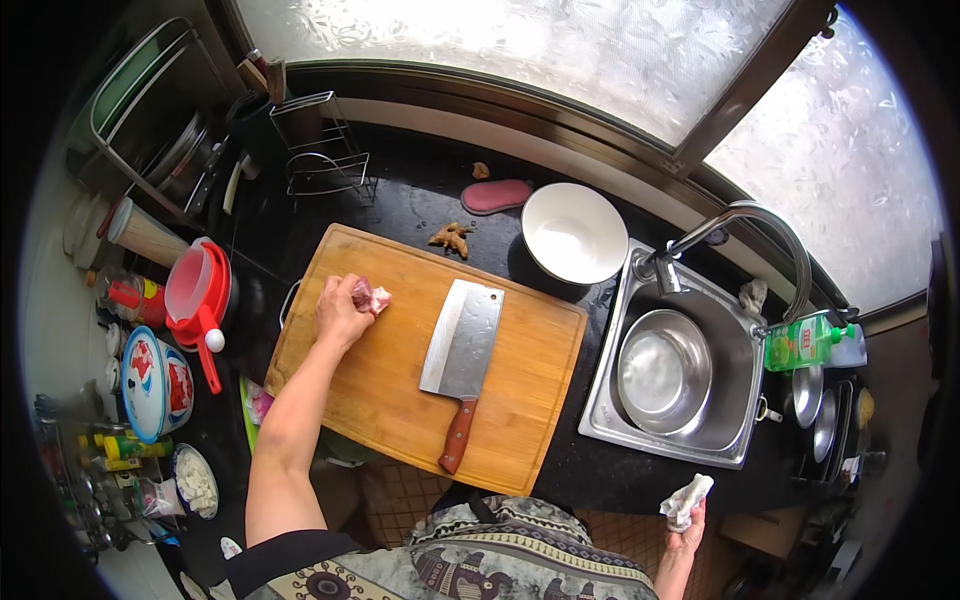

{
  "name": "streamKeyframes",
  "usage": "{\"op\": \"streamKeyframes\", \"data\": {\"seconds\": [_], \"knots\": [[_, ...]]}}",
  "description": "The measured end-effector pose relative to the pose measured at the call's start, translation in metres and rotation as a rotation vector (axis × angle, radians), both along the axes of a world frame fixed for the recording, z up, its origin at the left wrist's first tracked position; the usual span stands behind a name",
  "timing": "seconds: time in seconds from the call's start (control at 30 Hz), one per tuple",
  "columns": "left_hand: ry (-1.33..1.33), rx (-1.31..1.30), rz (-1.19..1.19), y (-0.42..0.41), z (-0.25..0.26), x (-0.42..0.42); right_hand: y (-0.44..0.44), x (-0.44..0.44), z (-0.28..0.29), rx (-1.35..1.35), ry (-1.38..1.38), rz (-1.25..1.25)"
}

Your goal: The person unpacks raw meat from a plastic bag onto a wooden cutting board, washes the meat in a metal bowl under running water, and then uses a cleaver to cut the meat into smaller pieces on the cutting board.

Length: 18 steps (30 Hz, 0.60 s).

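My left hand [341, 311] has its fingers closed around a piece of raw meat [371, 297], pink with pale fat, over the upper left of a wooden cutting board [382, 367]. On the middle of that board lies a cleaver [465, 345] with a broad wet blade. Its brown wooden handle [458, 436] points towards me. Off to the right, my right hand [688, 530] grips a crumpled white cloth or paper towel [686, 502] near the counter's front edge, below the sink.
Behind the board are a ginger root [451, 240], a pink sponge [496, 196] and a white bowl [574, 233]. The steel sink [596, 420] holds a metal basin [664, 373] beneath a faucet [739, 214]. At left stand red strainers [199, 289], an enamel pot [156, 384] and a wire rack [322, 142].
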<state>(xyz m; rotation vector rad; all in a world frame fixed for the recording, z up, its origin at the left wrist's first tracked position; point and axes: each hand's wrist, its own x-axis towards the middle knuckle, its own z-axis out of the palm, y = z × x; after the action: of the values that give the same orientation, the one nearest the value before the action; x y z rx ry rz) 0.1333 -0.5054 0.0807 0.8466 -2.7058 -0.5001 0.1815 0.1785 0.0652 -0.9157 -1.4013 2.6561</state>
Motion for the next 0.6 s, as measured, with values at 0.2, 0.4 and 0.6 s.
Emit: {"op": "streamKeyframes", "data": {"seconds": [0.2, 0.4, 0.6], "knots": [[0.547, 1.238, 0.263, -0.011, 0.021, 0.023, 0.02, 0.006, -0.003, -0.021, -0.019, -0.083], [0.664, 1.744, 0.182, -0.029, 0.023, 0.05, 0.036, 0.005, -0.01, -0.082, -0.041, -0.144], [0.362, 2.068, -0.216, 0.061, 0.05, -0.001, 0.049, -0.006, -0.015, -0.256, 0.004, -0.118]]}}
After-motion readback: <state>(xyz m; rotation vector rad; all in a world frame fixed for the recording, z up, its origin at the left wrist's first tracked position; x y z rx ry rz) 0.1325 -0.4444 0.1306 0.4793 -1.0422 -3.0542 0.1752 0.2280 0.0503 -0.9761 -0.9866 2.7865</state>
